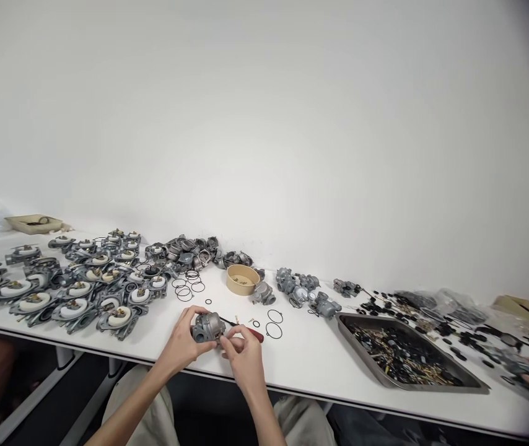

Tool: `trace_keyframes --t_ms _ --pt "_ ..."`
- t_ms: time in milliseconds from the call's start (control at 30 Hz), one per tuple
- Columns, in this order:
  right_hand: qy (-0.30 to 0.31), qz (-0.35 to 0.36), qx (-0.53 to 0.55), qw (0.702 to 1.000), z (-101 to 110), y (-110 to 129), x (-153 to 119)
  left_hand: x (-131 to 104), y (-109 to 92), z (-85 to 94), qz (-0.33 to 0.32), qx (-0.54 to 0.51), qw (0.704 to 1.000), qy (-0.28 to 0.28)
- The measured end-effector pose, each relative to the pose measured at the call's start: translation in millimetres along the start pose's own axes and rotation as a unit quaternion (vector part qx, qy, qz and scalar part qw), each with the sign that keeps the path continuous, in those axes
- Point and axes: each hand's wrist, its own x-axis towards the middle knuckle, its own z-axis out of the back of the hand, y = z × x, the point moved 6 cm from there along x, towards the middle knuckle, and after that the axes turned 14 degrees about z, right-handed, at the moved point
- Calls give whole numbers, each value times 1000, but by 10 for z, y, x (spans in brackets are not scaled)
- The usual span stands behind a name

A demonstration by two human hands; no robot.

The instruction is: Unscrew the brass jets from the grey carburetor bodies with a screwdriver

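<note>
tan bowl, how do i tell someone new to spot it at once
Find the white table, then the left hand and right hand near its front edge. Beyond them, towards the wall, sits the round tan bowl. Tan sets it apart from the grey metal parts beside it.

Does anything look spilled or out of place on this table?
Possibly the small black parts scattered on the table behind the metal tray, since black pieces also lie inside it. Whether they spilled, I can't tell.

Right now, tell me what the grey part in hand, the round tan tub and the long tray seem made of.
Grey part: probably cast metal, matte, with dull moulded contours. Round tan tub: likely plastic, smooth, evenly coloured. Long tray: seemingly metal, thin-rimmed, with a dull brownish-grey sheen.
</note>
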Motion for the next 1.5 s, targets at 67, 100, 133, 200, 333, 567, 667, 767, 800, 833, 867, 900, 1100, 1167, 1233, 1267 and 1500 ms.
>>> trace_keyframes --t_ms 67,100,133,200,333,567,667,767,800,833,867,900,1100,1167,1233,1267,1500 --pt "2 23 -43 999 183 21 48 10 -4 -10 7 -13 1000 16" --pt "-12 47 -89 995 318 40 79 18 -1 -8 11 -21 1000 20" --pt "-31 72 -149 986 466 63 107 29 6 0 18 -30 999 22" --pt "-28 113 -273 955 688 96 144 51 25 23 36 -46 998 24" --pt "57 139 -379 913 807 48 141 78 36 69 57 -71 995 29" --pt "-42 94 -188 977 1017 -122 172 67 37 -8 50 -90 992 71" --pt "-158 38 -17 986 1254 -222 137 70 55 -16 48 -77 994 65" --pt "-232 33 85 968 1413 -237 68 76 82 -17 63 -50 995 62" --pt "-240 37 112 963 1432 -234 50 78 96 -23 74 -39 994 67" --pt "-238 39 134 961 1429 -233 37 78 112 -31 86 -30 993 73" --pt "-226 38 148 962 1406 -233 30 78 126 -39 97 -22 992 79" --pt "-207 34 152 966 1370 -235 25 76 136 -47 105 -19 991 85" --pt "-109 25 106 988 1165 -217 19 44 118 -69 102 -30 989 107" --pt "-105 28 108 988 1154 -204 21 29 98 -64 97 -32 989 104" --pt "-104 27 115 987 1153 -197 25 17 79 -56 93 -34 990 96" --pt "-103 26 117 987 1153 -195 27 13 71 -50 91 -36 991 91" --pt "-98 23 124 987 1133 -151 33 4 44 -30 86 -43 992 80"
